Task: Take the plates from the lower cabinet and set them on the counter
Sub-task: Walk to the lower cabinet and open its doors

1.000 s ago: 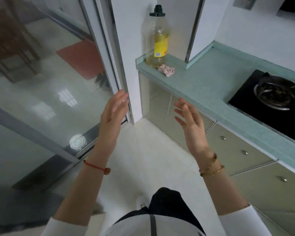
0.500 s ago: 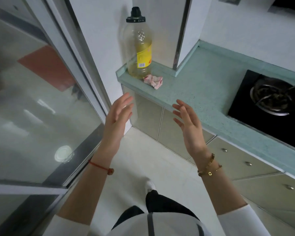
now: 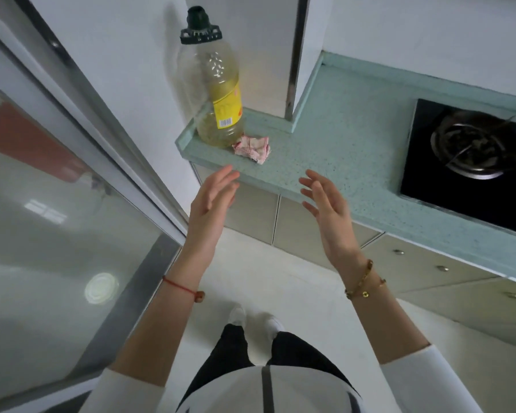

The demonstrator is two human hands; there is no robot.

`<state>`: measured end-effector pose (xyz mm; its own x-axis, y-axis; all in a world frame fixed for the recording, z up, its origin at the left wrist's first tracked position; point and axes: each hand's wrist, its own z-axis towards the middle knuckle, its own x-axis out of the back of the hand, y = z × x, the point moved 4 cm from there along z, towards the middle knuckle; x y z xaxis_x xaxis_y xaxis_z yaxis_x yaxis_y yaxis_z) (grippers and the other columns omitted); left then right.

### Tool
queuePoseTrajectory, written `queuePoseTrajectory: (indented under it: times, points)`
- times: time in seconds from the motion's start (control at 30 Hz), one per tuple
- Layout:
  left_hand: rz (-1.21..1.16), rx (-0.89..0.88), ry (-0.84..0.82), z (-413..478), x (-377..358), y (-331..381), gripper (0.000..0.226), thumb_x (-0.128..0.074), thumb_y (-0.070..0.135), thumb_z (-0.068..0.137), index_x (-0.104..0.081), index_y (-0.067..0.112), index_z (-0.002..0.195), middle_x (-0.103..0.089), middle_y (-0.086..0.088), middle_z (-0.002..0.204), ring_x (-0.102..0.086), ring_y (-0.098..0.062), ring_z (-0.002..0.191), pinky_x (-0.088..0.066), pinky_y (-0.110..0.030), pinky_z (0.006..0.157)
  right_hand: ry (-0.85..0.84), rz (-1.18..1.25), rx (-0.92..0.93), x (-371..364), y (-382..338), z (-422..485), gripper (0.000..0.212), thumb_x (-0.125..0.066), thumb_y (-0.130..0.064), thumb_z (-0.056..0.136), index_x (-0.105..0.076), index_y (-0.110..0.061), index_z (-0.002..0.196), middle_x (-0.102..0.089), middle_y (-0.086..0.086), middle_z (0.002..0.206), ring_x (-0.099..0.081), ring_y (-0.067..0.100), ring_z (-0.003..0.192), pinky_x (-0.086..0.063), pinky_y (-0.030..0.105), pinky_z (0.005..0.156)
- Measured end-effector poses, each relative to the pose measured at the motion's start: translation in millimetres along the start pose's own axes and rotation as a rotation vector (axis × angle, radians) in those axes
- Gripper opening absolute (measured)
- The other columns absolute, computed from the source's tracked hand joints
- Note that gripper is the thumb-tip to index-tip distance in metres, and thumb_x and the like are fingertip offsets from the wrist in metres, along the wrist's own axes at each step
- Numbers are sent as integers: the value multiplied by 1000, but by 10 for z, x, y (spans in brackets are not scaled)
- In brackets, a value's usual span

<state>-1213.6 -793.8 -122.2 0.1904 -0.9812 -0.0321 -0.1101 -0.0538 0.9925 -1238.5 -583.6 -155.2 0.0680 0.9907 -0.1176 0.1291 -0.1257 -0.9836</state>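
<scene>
Plates are nowhere in sight yet; we judge they sit behind the closed lower cabinet doors [image 3: 252,216] under the counter [image 3: 349,150], though the head view shows nothing of the inside.

Starting at the far left, a glass sliding door [image 3: 57,204] runs alongside us, its metal frame close to our left elbow. A wide swing back with a stack could knock against it.

Next comes our left hand [image 3: 212,201], empty, fingers extended and only loosely together, palm turned inward. It hovers in front of the counter's corner and touches nothing.

Above it, an oil bottle [image 3: 218,93] stands right at the counter's end, with a crumpled pink paper [image 3: 252,149] touching or just beside its base. If we bring plates up at that corner, the bottle could be nudged off the edge (it looks tall and fairly light, so easily tipped).

Our right hand [image 3: 328,210] is also empty, fingers spread and slightly curled, facing the left one across a gap, over the counter's front edge.

Further right lies the black hob [image 3: 474,162] with its burner. Setting plates there would leave them uneven, so the bare stretch between paper and hob looks the safer landing.

Both cabinet doors are shut, and we see no handle on them; fumbling for an edge is a likely snag.
</scene>
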Motion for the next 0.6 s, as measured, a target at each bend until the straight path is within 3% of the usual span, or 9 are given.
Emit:
queuePoseTrajectory:
  times: [0.27, 0.6]
  points:
    - [21, 50, -179, 301, 252, -156, 37, -57, 26, 91, -60, 27, 128, -64, -1, 134, -56, -16, 130, -43, -44, 113, 188, 27, -18, -294, 284, -57, 27, -44, -26, 102, -59, -26, 124, -65, -5, 120, -59, 11, 111, -45, 34, 102]
    - [-4, 81, -172, 472, 387, -708, 35, -53, 14, 101, -58, 17, 136, -65, -3, 131, -59, -19, 126, -47, -45, 108, 209, 11, -51, -445, 775, -11, 30, -44, -24, 102, -58, -19, 128, -66, -6, 117, -59, 10, 111, -44, 37, 105]
